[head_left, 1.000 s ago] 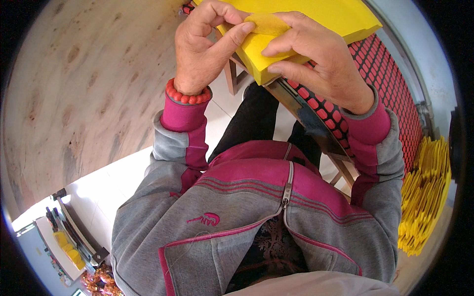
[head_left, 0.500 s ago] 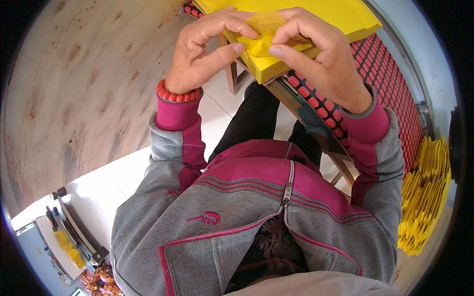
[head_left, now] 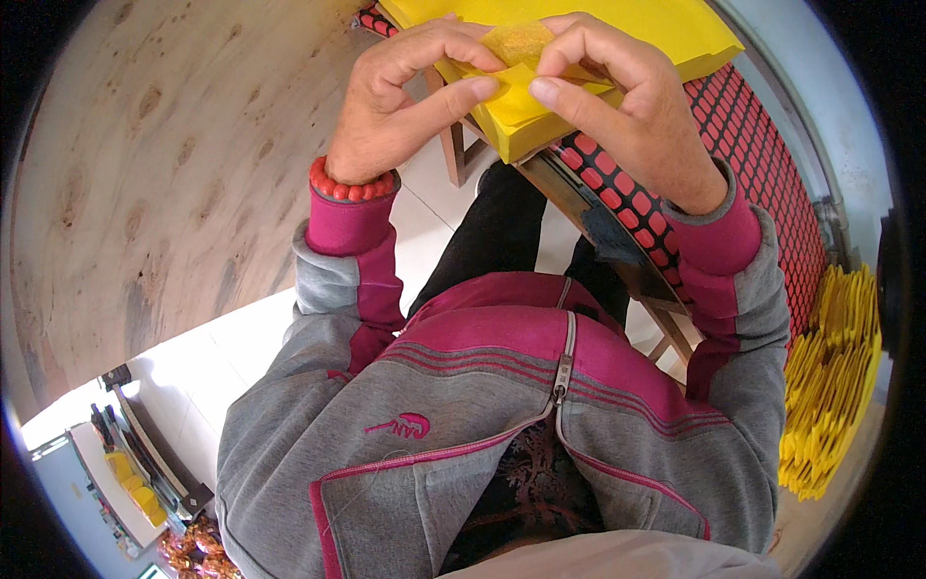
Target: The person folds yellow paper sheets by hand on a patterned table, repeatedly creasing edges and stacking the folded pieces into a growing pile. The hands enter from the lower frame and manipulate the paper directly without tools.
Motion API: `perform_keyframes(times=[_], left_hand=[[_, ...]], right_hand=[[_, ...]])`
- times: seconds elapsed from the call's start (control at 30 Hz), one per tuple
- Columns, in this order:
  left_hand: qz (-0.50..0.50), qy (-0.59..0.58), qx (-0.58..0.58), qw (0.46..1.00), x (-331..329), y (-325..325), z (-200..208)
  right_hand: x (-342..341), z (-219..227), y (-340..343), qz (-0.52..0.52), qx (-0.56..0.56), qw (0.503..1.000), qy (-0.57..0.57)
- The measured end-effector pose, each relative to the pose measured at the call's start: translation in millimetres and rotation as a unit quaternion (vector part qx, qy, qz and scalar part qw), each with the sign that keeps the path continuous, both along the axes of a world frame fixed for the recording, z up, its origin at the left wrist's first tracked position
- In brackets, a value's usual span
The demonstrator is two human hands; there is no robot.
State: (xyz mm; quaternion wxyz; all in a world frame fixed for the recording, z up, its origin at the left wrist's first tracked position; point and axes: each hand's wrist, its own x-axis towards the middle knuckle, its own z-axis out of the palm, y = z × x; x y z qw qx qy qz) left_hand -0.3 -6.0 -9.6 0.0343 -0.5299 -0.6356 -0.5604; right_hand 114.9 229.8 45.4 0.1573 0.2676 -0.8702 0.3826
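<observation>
A thin sheet of yellow paper (head_left: pixel 516 85) is folded between my two hands, above the near corner of a thick yellow paper stack (head_left: pixel 666 37). My left hand (head_left: pixel 391 106), with red beads at the wrist, pinches the sheet's left side between thumb and fingers. On the other side, my right hand (head_left: pixel 632 116) has its thumb and bent forefinger closed on the sheet's right edge. A raised flap of the paper stands behind the fold, and the fingers partly cover it.
The stack rests on a surface with a red and black patterned cover (head_left: pixel 752 145). At the right lies a pile of folded yellow papers (head_left: pixel 830 386). A large wooden board (head_left: pixel 174 193) fills the left. Orange-wrapped items (head_left: pixel 198 550) sit at lower left.
The crumpled yellow peak between my fingertips is now a flatter fold. My left thumb has shifted slightly right and up onto it, while my right thumb has moved only a little.
</observation>
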Motion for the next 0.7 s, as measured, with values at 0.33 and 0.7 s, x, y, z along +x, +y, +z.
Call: perform_keyframes(times=[0.33, 0.7], left_hand=[[0.049, -0.060, 0.098, 0.992, 8.7, 17.1, -10.3], [0.118, -0.101, 0.183, 0.971, 9.9, 28.4, -15.2]], right_hand=[[0.4, 7.0, -5.6, -0.061, -0.266, 0.962, 0.028], [134.9, -16.2, -19.2, 0.021, -0.022, 0.999, -0.032]])
